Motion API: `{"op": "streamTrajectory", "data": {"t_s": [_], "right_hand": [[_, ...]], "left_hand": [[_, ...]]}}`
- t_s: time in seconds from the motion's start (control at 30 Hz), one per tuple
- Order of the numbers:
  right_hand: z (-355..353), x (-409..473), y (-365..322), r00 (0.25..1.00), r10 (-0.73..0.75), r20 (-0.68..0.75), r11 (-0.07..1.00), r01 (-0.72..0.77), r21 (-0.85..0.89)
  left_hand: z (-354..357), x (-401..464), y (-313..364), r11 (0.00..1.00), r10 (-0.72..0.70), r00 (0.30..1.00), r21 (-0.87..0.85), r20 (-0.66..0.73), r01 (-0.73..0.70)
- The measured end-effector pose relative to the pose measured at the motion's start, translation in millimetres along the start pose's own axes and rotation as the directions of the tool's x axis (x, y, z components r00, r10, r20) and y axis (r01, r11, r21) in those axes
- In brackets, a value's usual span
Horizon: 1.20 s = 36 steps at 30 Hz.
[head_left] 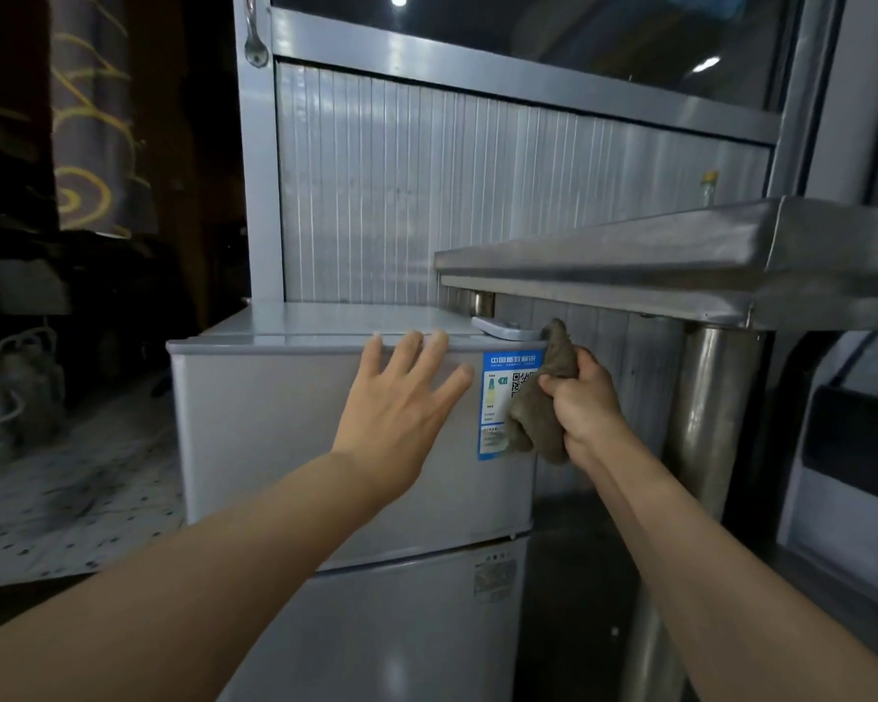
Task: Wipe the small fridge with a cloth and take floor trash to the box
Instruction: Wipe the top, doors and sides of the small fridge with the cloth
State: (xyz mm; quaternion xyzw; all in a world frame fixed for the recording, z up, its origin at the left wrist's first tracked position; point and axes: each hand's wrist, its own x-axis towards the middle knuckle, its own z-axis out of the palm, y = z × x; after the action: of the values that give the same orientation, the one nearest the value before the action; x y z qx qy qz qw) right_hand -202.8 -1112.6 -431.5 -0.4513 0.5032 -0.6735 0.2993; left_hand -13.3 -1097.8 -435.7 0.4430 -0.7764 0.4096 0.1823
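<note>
Just two bare arms in the shot, really. The left forearm (pixel 224 564) and right forearm (pixel 721 575) are both uncovered right down to the bottom edge, and the wide lens makes them look thick there and much narrower at the wrists. Both look smooth and fairly slim. The left hand (pixel 401 397) is bare too, with longish fingers and short nails, though the tips are a bit blurry. The right hand (pixel 586 402) is bare as well, with its knuckles and wrist tendons showing clearly.
</note>
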Motion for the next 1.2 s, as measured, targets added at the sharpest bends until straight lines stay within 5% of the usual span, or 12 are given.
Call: {"op": "streamTrajectory", "data": {"t_s": [0.27,0.6,0.73,0.9,1.2], "right_hand": [[9.2,-21.7,-15.7,0.992,-0.123,-0.010,0.984,0.121,-0.133],[56.4,-66.3,-57.6,0.941,-0.333,0.053,0.865,0.328,-0.381],[74.2,-61.4,-80.1,0.967,-0.233,0.099,0.892,0.253,-0.374],[101.7,-47.9,-120.8,0.988,0.064,0.139,0.952,-0.019,-0.305],[128.9,-25.6,-221.9,0.917,0.363,0.168,0.855,-0.255,-0.452]], "left_hand": [[-4.7,-6.5,-9.6,0.998,0.041,0.998,-0.044,0.039,-0.039],[-20.6,-25.8,-49.9,0.977,-0.078,0.997,-0.195,0.028,0.081],[-27.4,-27.2,-69.9,0.950,-0.122,0.987,-0.276,0.102,0.146],[-53.3,-14.5,-120.7,0.914,-0.141,0.950,-0.332,0.280,0.234],[-138.4,32.9,-211.5,0.864,-0.123,0.844,-0.362,0.522,0.349]]}}
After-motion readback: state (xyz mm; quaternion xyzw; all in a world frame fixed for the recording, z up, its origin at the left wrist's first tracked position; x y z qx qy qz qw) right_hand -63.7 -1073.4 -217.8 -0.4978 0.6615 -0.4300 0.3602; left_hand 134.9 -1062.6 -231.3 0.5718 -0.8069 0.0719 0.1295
